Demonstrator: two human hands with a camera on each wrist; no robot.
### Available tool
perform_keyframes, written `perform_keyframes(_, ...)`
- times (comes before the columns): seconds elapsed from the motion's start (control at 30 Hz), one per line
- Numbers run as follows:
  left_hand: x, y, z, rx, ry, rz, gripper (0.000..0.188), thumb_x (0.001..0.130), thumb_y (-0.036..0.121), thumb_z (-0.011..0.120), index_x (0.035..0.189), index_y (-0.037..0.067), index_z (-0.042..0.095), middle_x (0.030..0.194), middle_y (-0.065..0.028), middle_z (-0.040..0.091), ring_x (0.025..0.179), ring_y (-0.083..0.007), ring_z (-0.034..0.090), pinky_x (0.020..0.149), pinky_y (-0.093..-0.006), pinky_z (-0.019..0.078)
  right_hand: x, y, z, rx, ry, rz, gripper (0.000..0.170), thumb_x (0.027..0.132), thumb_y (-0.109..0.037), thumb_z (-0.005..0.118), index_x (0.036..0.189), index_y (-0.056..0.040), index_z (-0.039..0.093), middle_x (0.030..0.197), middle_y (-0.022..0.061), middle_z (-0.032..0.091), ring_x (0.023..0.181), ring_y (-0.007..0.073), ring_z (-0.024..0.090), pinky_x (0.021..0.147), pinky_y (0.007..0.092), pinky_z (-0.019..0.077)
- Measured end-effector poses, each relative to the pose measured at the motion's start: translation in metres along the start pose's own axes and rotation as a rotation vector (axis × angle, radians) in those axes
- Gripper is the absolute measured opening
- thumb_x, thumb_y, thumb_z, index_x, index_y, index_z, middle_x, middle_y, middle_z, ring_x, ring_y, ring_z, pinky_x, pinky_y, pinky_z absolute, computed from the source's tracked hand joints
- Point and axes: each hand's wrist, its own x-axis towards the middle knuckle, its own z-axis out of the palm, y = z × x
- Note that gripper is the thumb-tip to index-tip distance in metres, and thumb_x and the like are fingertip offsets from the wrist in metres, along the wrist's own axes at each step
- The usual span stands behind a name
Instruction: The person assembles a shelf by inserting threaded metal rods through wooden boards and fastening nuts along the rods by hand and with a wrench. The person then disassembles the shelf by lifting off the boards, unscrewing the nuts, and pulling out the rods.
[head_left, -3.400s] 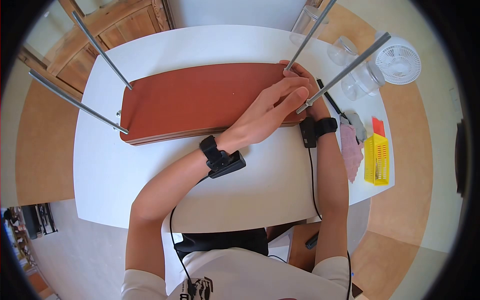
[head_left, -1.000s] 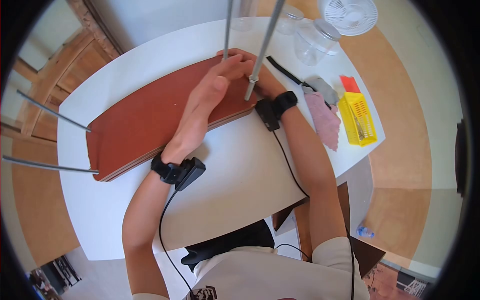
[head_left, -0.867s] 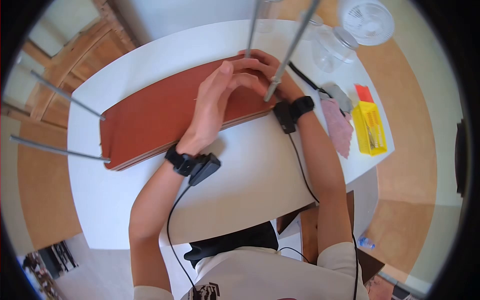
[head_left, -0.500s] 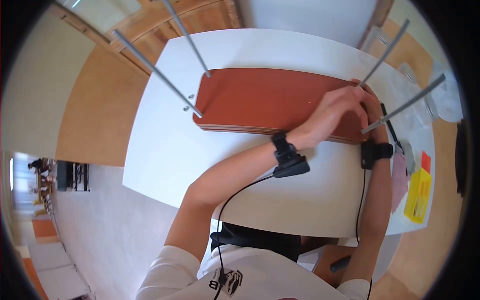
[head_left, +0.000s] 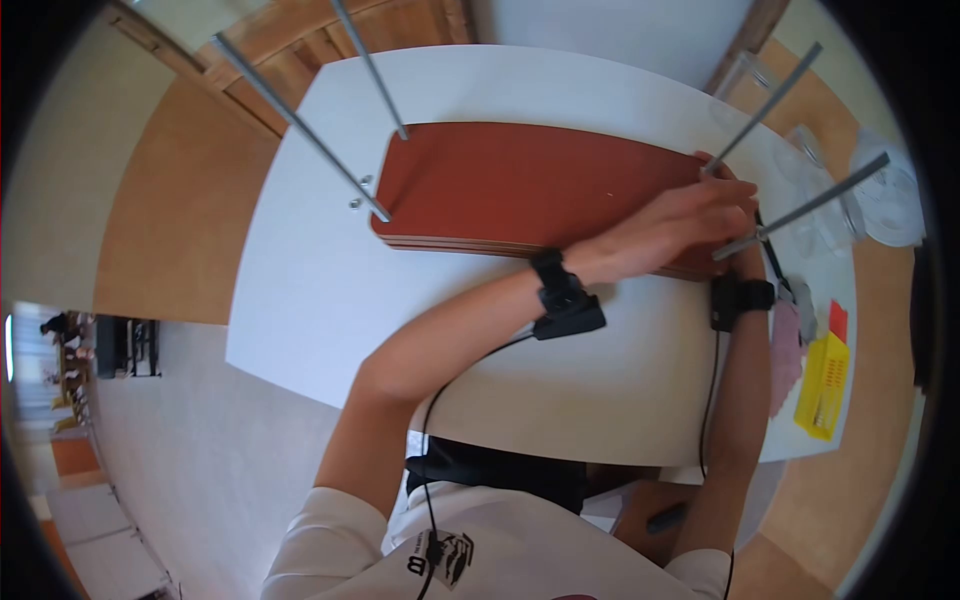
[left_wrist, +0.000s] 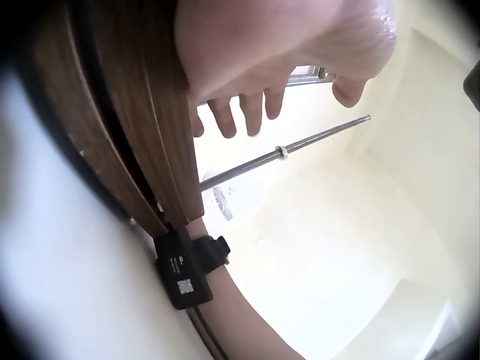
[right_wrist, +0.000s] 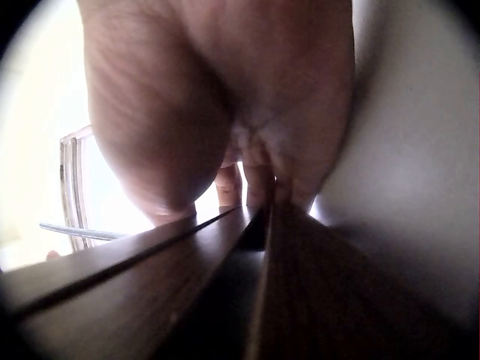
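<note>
Stacked reddish-brown boards (head_left: 520, 180) lie on the white table, a metal rod rising at each corner. My left hand (head_left: 675, 232) is over their right end, fingers stretched toward the right-hand rods; whether it touches the top board is unclear. In the left wrist view the left hand (left_wrist: 285, 45) has loose, extended fingers, the thumb apart, near a rod (left_wrist: 322, 135) with a nut. My right hand (head_left: 748, 262), partly hidden by the left, is around the boards' right end. The right wrist view has the right hand (right_wrist: 217, 97) gripping the boards' (right_wrist: 150, 300) end, thumb and fingers at their edges.
Two small metal nuts (head_left: 360, 192) lie beside the boards' left end. Toward the right edge of the table (head_left: 480, 380) are a pink cloth (head_left: 785, 350), a yellow basket (head_left: 822, 385), a red piece (head_left: 838, 320) and clear jars (head_left: 810, 190). A white fan (head_left: 888, 200) stands beyond.
My left hand has flattened from a more arched shape, its fingers now reaching across toward the right-hand rods. My right hand stays at the boards' right end. The head view has swung about.
</note>
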Motion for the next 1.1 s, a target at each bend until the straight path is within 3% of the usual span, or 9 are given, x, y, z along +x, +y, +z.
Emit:
perform_keyframes(0.13,0.006,-0.012,-0.022,-0.086,-0.181,0.074,0.058,0.109,0.047,0.048,0.137,-0.003,0.058,0.135,-0.0115,0.061,0.125,-0.0221,0.057,0.113,-0.0361,0.0369,-0.008,-0.026,0.011,-0.238,-0.026,-0.148,0.052,0.100,-0.039,0.055,0.137,-0.0023,0.059,0.136,0.0103,0.062,0.125,0.0198,0.059,0.107,0.0320,0.0466)
perform_keyframes(0.2,0.005,-0.007,-0.018,-0.141,-0.085,-0.056,0.061,0.109,0.047,0.046,0.143,-0.003,0.054,0.137,-0.0125,0.060,0.129,-0.0232,0.055,0.115,-0.0375,0.0363,-0.006,-0.019,0.013,0.050,0.008,0.009,0.045,0.104,-0.027,0.053,0.142,-0.0031,0.056,0.123,0.0034,0.063,0.111,0.0119,0.059,0.100,0.0279,0.0470)
perform_keyframes(0.43,0.006,-0.012,-0.019,-0.065,-0.181,0.014,0.064,0.110,0.052,0.038,0.141,-0.002,0.056,0.138,-0.0126,0.060,0.125,-0.0223,0.057,0.114,-0.0390,0.0376,-0.013,-0.030,0.022,0.019,0.019,-0.038,0.041,0.100,-0.021,0.055,0.138,-0.0083,0.061,0.118,0.0026,0.064,0.110,0.0132,0.059,0.095,0.0309,0.0480)
perform_keyframes(0.5,0.005,-0.008,-0.023,-0.212,-0.149,-0.092,0.055,0.108,0.045,0.048,0.134,-0.001,0.061,0.119,-0.0083,0.069,0.122,-0.0180,0.057,0.112,-0.0370,0.0382,-0.010,-0.026,0.015,-0.020,0.021,-0.002,0.042,0.099,-0.024,0.055,0.137,-0.0065,0.061,0.116,0.0027,0.064,0.110,0.0118,0.059,0.091,0.0285,0.0486)
perform_keyframes(0.83,0.007,0.019,-0.002,0.038,-0.054,-0.066,0.056,0.109,0.046,0.044,0.127,-0.003,0.066,0.112,-0.0137,0.069,0.109,-0.0148,0.062,0.099,-0.0345,0.0486,-0.012,-0.033,0.026,0.188,0.108,0.148,0.043,0.097,-0.027,0.070,0.133,-0.0048,0.063,0.117,0.0060,0.067,0.108,0.0135,0.064,0.092,0.0263,0.0512)
perform_keyframes(0.9,0.010,0.050,-0.019,0.246,0.087,-0.254,0.072,0.111,0.054,0.032,0.138,-0.007,0.059,0.135,-0.0190,0.062,0.121,-0.0221,0.060,0.104,-0.0359,0.0457,-0.016,-0.039,0.030,0.232,0.168,0.128,0.044,0.093,-0.025,0.074,0.131,-0.0035,0.064,0.120,0.0075,0.068,0.109,0.0138,0.063,0.096,0.0273,0.0515)
perform_keyframes(0.97,0.020,0.053,-0.018,0.264,0.066,-0.217,0.074,0.111,0.055,0.029,0.136,-0.009,0.058,0.126,-0.0190,0.067,0.113,-0.0213,0.065,0.100,-0.0350,0.0475,-0.013,-0.037,0.025,0.288,0.070,0.129,0.039,0.095,-0.021,0.072,0.129,-0.0025,0.065,0.119,0.0062,0.067,0.108,0.0131,0.063,0.096,0.0281,0.0504)
perform_keyframes(1.03,0.036,0.037,0.006,0.249,0.159,0.312,0.055,0.111,0.039,0.037,0.110,-0.005,0.069,0.095,-0.0146,0.072,0.077,-0.0206,0.066,0.083,-0.0299,0.0533,-0.017,-0.035,0.024,0.301,0.108,0.134,0.037,0.095,-0.021,0.072,0.127,-0.0030,0.066,0.119,0.0062,0.067,0.108,0.0143,0.063,0.096,0.0276,0.0497)
perform_keyframes(1.1,0.036,0.034,0.027,0.231,0.116,0.182,0.071,0.109,0.055,0.032,0.114,-0.006,0.068,0.105,-0.0164,0.071,0.085,-0.0205,0.066,0.082,-0.0301,0.0525,-0.017,-0.020,0.012,0.170,0.070,0.018,0.038,0.094,-0.021,0.073,0.127,-0.0034,0.065,0.121,0.0072,0.066,0.110,0.0167,0.063,0.097,0.0282,0.0501)
